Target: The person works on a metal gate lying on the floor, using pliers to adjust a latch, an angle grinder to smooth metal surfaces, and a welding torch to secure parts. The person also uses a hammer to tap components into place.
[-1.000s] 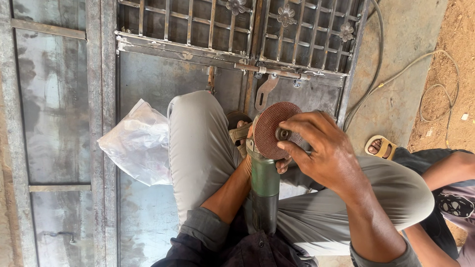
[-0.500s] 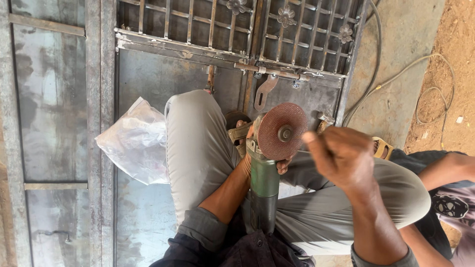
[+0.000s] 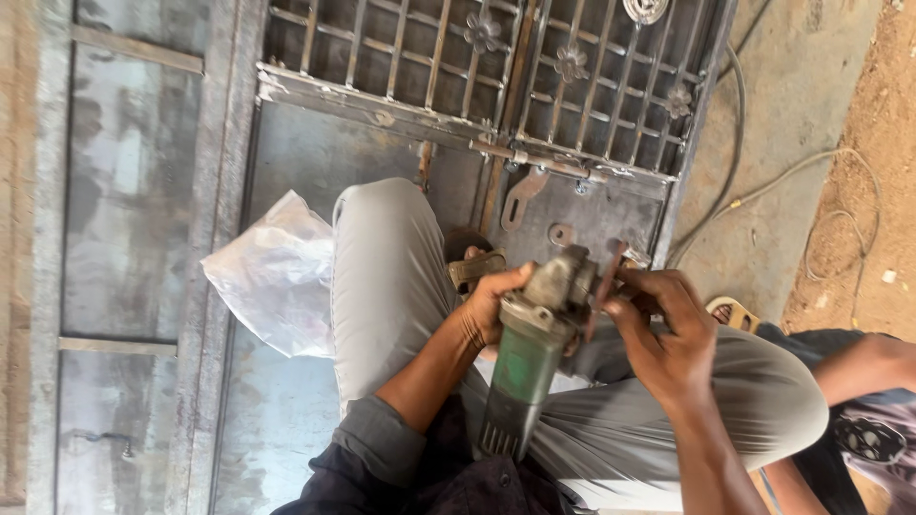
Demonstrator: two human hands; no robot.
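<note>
Angle grinder (image 3: 530, 360), green-bodied with a grey gear head, is held over the lap of the seated person, between the raised knees and above a grey metal gate panel (image 3: 143, 219) lying flat on the ground. The left hand (image 3: 491, 303) is wrapped around the neck of the tool just below the gear head, fingers closed on the housing. The right hand (image 3: 668, 329) is closed at the disc side of the head, its fingertips pinching at the worn grinding disc (image 3: 599, 286), which is seen nearly edge-on; whether a nut or the disc itself is pinched cannot be told.

For work at the spindle, the body should be kept firmly clamped by the left hand so the head cannot turn. The disc should be gripped near its centre rather than at its rim, and fingers kept clear of the guard edge. The power cable (image 3: 735, 143) on the concrete should be confirmed unplugged first.

A crumpled white plastic bag (image 3: 277, 272) lies beside the left knee.
</note>
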